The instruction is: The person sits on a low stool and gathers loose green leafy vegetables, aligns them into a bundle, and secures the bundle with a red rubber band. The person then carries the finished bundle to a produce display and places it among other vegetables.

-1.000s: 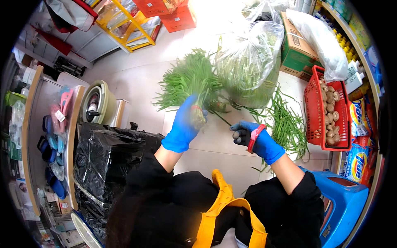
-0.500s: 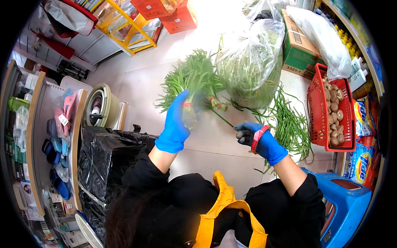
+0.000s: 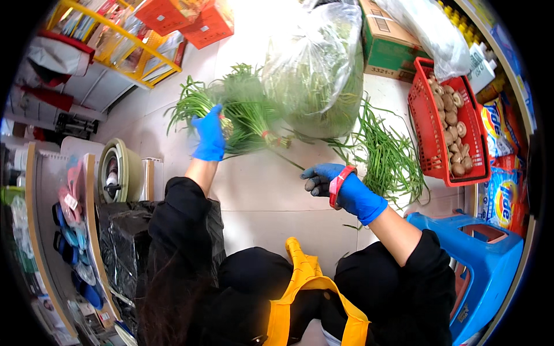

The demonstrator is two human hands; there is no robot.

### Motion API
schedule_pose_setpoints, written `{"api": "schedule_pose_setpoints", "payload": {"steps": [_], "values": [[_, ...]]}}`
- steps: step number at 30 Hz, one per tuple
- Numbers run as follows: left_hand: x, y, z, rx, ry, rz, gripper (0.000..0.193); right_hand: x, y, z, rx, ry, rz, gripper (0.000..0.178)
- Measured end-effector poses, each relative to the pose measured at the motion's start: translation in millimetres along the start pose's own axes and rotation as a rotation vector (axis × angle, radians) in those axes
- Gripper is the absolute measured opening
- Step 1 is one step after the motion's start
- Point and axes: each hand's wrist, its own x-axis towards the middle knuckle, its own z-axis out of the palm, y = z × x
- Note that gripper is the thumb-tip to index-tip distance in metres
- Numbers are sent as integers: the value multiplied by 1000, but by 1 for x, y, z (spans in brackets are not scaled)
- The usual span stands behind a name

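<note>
My left hand (image 3: 209,138), in a blue glove, is closed around the tied end of a bunch of green stalks (image 3: 193,102), its leafy tips pointing away from me. Beside it on the floor lie more green bunches (image 3: 254,118), one bound with a red tie. My right hand (image 3: 359,197), gloved in blue with dark fingertips, has its fingers curled together at the end of one thin green stalk (image 3: 288,161). A red band (image 3: 336,191) circles this glove. Loose green stalks (image 3: 389,155) are spread to its right.
A clear plastic bag (image 3: 314,75) full of greens stands beyond the bunches. At the right are a red basket (image 3: 430,147) of mushrooms, a green-brown carton (image 3: 388,49) and a blue stool (image 3: 470,259). On the left are a black plastic-wrapped bundle (image 3: 124,242) and shelving (image 3: 95,225).
My left hand has carried its bunch left and away from me, to the left side of the other bunches. My right hand stays pinched at the thin stalk. The whole view has shifted slightly.
</note>
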Motion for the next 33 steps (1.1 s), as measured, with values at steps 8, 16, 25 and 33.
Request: {"api": "schedule_pose_setpoints", "payload": {"steps": [8, 16, 25, 33], "values": [[57, -37, 26, 285, 87, -33, 30, -21, -4, -18, 94, 125, 44, 27], [123, -105, -5, 404, -23, -143, 26, -57, 48, -37, 320, 161, 44, 31], [-147, -228, -65, 997, -960, -744, 29, -26, 265, -87, -903, 249, -233, 31], [-287, -236, 77, 517, -1232, -563, 26, 14, 218, -204, -958, 586, 102, 24]]}}
